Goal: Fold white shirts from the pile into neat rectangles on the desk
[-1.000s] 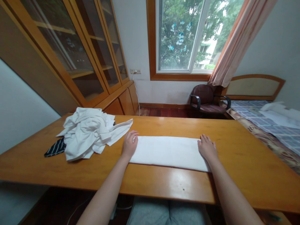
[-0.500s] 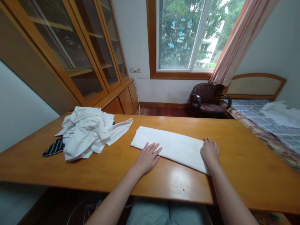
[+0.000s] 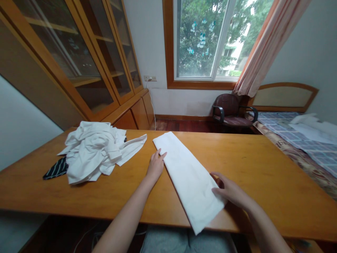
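Observation:
A long white folded cloth lies slantwise on the wooden table, its near corner reaching the table's front edge. My left hand is at the cloth's left side, fingers apart, with the thumb touching its edge. On the opposite side my right hand is open, thumb over the cloth's right edge and the other fingers just beyond it. Further left sits a crumpled heap of white garments, and a dark striped cloth sticks out from under it.
A glass-fronted wooden cabinet stands at the back left. Beyond the table are a dark red armchair and, to the right, a bed. A pink curtain hangs by the window.
The folded cloth has turned from lying nearly crosswise to pointing its near end toward me. My left hand has moved up and away, while my right hand has come nearer and leftward.

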Available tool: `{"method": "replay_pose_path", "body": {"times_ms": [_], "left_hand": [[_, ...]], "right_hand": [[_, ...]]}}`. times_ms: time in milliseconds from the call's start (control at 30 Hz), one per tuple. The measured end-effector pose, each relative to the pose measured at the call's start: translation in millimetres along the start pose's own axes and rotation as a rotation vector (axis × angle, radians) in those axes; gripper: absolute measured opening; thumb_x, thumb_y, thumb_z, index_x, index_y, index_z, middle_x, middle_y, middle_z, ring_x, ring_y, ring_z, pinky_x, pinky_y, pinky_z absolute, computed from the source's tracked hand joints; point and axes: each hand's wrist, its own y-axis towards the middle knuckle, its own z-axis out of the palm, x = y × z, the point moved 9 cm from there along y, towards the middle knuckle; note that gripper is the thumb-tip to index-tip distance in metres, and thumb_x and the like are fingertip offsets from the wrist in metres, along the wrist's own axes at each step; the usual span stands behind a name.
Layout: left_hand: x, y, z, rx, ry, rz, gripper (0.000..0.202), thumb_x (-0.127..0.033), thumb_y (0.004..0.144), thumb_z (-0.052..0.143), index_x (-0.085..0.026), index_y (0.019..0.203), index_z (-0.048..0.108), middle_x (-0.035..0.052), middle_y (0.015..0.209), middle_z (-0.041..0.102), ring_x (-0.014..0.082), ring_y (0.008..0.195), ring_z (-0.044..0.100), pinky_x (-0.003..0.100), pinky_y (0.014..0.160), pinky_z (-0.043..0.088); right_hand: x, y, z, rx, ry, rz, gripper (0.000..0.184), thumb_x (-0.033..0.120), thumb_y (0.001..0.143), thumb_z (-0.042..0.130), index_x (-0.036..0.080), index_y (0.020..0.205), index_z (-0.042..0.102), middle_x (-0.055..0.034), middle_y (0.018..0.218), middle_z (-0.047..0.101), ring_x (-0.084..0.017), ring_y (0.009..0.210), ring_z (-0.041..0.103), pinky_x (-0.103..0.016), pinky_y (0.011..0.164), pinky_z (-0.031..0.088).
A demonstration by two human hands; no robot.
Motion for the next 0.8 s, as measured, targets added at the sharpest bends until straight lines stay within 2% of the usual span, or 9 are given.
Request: {"method": "replay_pose_path", "body": {"times_ms": [67, 133, 267, 400, 500, 567, 667, 800], "left_hand": [[8, 7, 7.1, 0.024, -0.079, -0.022, 0.051, -0.003, 0.083, 0.048, -0.026, 0.123, 0.07, 0.009, 0.144, 0.055, 0.0288, 0.129, 0.054, 0.054, 0.112, 0.044], [14, 14, 14.7, 0.07, -0.165, -0.048, 0.049, -0.003, 0.083, 0.046, -0.025, 0.118, 0.072, 0.007, 0.142, 0.057, 0.0263, 0.129, 0.056, 0.05, 0.114, 0.044], [18, 25, 21.4, 0.11, -0.303, -0.093, 0.043, -0.004, 0.081, 0.045, -0.022, 0.108, 0.075, 0.0057, 0.14, 0.06, 0.0227, 0.128, 0.058, 0.045, 0.116, 0.043], [13, 34, 23.4, 0.145, -0.35, -0.119, 0.034, -0.009, 0.084, 0.048, -0.019, 0.102, 0.075, 0.0085, 0.14, 0.059, 0.0231, 0.128, 0.058, 0.044, 0.116, 0.043], [3, 37, 25.5, 0.195, -0.367, -0.096, 0.031, -0.013, 0.087, 0.049, -0.02, 0.104, 0.074, 0.0083, 0.144, 0.056, 0.0231, 0.129, 0.057, 0.043, 0.115, 0.043], [-2, 36, 25.3, 0.209, -0.375, -0.073, 0.029, -0.015, 0.09, 0.049, -0.021, 0.105, 0.073, 0.0073, 0.144, 0.056, 0.0225, 0.129, 0.057, 0.042, 0.115, 0.043], [-5, 32, 21.8, 0.181, -0.384, -0.059, 0.027, -0.018, 0.092, 0.05, -0.022, 0.107, 0.072, 0.0064, 0.141, 0.058, 0.0216, 0.127, 0.059, 0.042, 0.114, 0.044], [-4, 28, 17.5, 0.126, -0.416, -0.062, 0.024, -0.022, 0.092, 0.054, -0.022, 0.11, 0.07, 0.0071, 0.136, 0.06, 0.021, 0.124, 0.06, 0.04, 0.11, 0.048]], "right_hand": [[16, -6, 16, 0.123, 0.069, -0.033, 0.061, 0.03, 0.081, 0.064, 0.022, 0.141, 0.052, -0.0019, 0.087, 0.069, -0.021, 0.079, 0.065, -0.032, 0.073, 0.051], [29, -4, 24, 0.149, 0.081, -0.071, 0.061, 0.038, 0.087, 0.061, 0.021, 0.144, 0.048, -0.0012, 0.083, 0.069, -0.02, 0.074, 0.064, -0.032, 0.071, 0.05], [49, 20, 18, -0.08, 0.014, -0.158, 0.051, 0.04, 0.09, 0.057, 0.017, 0.136, 0.056, -0.01, 0.105, 0.069, -0.024, 0.093, 0.064, -0.038, 0.088, 0.05], [64, 49, 25, -0.134, 0.011, -0.2, 0.045, 0.035, 0.089, 0.058, 0.016, 0.129, 0.061, -0.0124, 0.117, 0.066, -0.025, 0.106, 0.062, -0.039, 0.097, 0.048], [68, 63, 28, -0.139, 0.01, -0.165, 0.048, 0.034, 0.088, 0.06, 0.018, 0.134, 0.057, -0.0111, 0.118, 0.067, -0.025, 0.108, 0.063, -0.038, 0.095, 0.049], [68, 68, 30, -0.128, -0.013, -0.117, 0.053, 0.036, 0.089, 0.06, 0.018, 0.138, 0.053, -0.01, 0.112, 0.069, -0.025, 0.102, 0.065, -0.036, 0.089, 0.05], [67, 70, 31, -0.108, -0.078, -0.043, 0.058, 0.04, 0.091, 0.059, 0.018, 0.143, 0.047, -0.0086, 0.1, 0.071, -0.025, 0.091, 0.067, -0.034, 0.079, 0.05], [65, 70, 32, -0.098, -0.121, -0.001, 0.062, 0.042, 0.092, 0.059, 0.02, 0.147, 0.042, -0.0082, 0.097, 0.072, -0.025, 0.085, 0.068, -0.031, 0.072, 0.047]]}}
